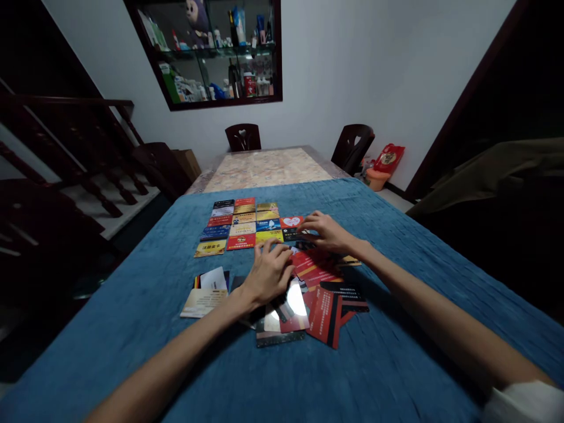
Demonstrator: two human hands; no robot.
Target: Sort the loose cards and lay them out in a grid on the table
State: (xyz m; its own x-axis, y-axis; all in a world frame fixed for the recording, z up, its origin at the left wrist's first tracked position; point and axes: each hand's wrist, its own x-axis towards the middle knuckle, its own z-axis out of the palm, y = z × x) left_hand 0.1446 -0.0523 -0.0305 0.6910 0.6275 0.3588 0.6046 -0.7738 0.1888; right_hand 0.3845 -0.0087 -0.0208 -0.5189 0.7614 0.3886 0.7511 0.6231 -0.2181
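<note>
Several cards lie in columns on the blue cloth, among them a yellow card (210, 248), a red card (241, 242) and a card with a white heart (291, 221). Below the heart card lies a black card (291, 234); the bent fingers of my right hand (329, 233) reach its right edge, apart from each other. My left hand (269, 271) rests with bent, spread fingers over the loose pile, just below the columns. Red cards (325, 317) overlap in this pile, beside a shiny, glare-lit card (296, 302). My left hand hides some of the cards.
A cream card (203, 303) lies over other cards at the left. The blue cloth (145, 282) covers the near part of the table; its patterned top (268, 167) shows beyond. Dark chairs (243, 137) stand around it. A red bag (390, 157) is at the back right.
</note>
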